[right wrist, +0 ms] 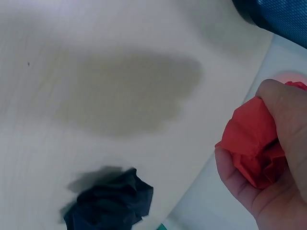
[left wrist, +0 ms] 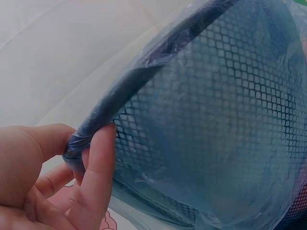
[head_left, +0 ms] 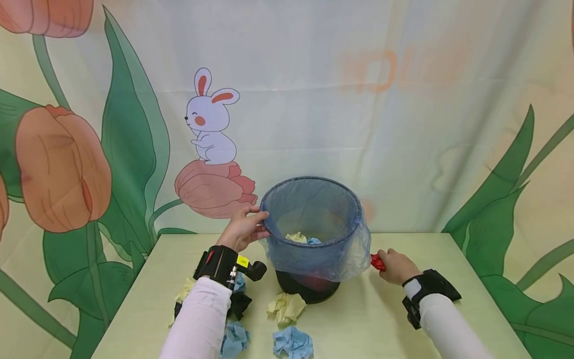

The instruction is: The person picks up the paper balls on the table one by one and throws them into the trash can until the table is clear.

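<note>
The two hands are well apart, one on each side of the bin. The left hand (head_left: 242, 229) pinches the rim of a black cylindrical mesh bin (head_left: 309, 294) at its left side, thumb outside and a finger inside, through a translucent blue plastic liner (head_left: 345, 259). The right hand (head_left: 396, 267) grips a crumpled red paper ball (right wrist: 256, 141) between thumb and curled fingers. The ball is right of the bin, outside it and lower than the rim; whether it touches the liner cannot be told.

Handling: the red ball is probably light, soft and easily crushed; a loose grip around its sides should suffice. The bin appears light and fairly stiff; its rim is the suitable hold. The liner is thin, likely slippery, and hangs loosely over the outside.

Surroundings: inside the bin lie a crumpled yellow paper ball (head_left: 296, 237) and a crumpled blue paper piece (head_left: 314, 241). A pale yellow crumpled ball (head_left: 287, 308) and a light blue crumpled ball (head_left: 293, 343) lie on the near side of the pale desk (head_left: 350, 329). More crumpled paper lies near left, partly hidden by the left forearm. The right wrist view shows a black crumpled ball (right wrist: 112, 199).

Obstruction: the bin's raised rim and wall stand between the red ball and the interior.
</note>
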### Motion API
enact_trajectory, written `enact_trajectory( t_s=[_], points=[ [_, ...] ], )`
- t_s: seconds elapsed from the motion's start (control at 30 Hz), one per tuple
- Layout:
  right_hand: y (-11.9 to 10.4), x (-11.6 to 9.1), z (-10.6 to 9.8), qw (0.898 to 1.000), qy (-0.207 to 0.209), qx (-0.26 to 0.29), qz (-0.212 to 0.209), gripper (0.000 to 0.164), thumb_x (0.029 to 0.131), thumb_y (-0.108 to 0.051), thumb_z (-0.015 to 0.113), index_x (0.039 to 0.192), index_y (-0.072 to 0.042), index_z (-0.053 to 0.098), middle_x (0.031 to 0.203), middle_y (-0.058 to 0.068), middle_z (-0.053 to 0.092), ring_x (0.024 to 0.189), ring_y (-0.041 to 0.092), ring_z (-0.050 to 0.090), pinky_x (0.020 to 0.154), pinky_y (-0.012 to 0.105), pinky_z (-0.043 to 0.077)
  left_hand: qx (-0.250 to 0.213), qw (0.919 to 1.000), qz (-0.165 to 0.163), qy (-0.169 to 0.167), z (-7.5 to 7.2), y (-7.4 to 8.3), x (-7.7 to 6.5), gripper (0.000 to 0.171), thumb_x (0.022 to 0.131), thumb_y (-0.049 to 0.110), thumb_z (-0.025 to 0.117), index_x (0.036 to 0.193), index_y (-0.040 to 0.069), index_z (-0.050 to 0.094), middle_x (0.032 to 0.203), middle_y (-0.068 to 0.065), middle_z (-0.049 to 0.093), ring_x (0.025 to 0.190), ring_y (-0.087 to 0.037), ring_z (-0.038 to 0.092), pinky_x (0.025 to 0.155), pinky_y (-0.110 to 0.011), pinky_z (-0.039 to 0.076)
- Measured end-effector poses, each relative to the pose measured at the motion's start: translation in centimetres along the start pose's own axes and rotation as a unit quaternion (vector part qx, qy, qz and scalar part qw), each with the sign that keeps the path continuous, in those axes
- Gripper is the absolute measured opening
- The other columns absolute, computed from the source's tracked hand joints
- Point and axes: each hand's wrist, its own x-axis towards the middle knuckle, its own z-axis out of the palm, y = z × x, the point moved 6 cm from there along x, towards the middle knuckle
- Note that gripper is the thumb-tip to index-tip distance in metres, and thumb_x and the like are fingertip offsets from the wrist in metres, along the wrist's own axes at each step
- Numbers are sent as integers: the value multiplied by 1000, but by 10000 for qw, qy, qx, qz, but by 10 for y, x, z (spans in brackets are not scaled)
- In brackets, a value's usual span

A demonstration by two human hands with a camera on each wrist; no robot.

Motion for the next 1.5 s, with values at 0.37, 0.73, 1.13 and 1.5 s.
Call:
enact_trajectory(
  t_s=[0.37, 0.73, 1.13, 1.5],
  points=[
    [3, 7, -42, 9992, 304, -125, -231, 27, 72, -8, 69, 93, -4, 53, 75, 11, 49, 60, 22, 49, 52, 34, 45, 1, 10000, 54, -6, -1, 0, -1, 44, 93, 16, 55, 132, 7, 38, 92, -9, 47, 63, -13, 53, 60, -23, 56],
    [3, 15, -75, 9979, 461, -189, -406, 29, 73, -8, 70, 97, -2, 54, 76, 11, 50, 60, 22, 49, 53, 34, 46, -17, 10000, 81, -43, 0, 0, -1, 42, 93, 16, 54, 131, 6, 37, 90, -8, 47, 63, -13, 54, 59, -23, 56],
    [-13, 24, -112, 9940, 737, -370, -724, 30, 72, -7, 70, 97, -2, 53, 77, 13, 50, 61, 23, 50, 53, 36, 47, 35, 9999, 120, -33, 0, 0, 0, 41, 93, 16, 54, 130, 6, 39, 89, -8, 46, 64, -13, 54, 61, -24, 56],
    [-24, 31, -131, 9928, 829, -406, -765, 30, 74, -8, 70, 98, -2, 53, 78, 12, 50, 61, 23, 49, 54, 35, 46, -21, 9999, 89, -82, 0, 0, -1, 43, 93, 16, 54, 131, 6, 37, 89, -8, 46, 63, -13, 54, 59, -23, 56]
  ],
)
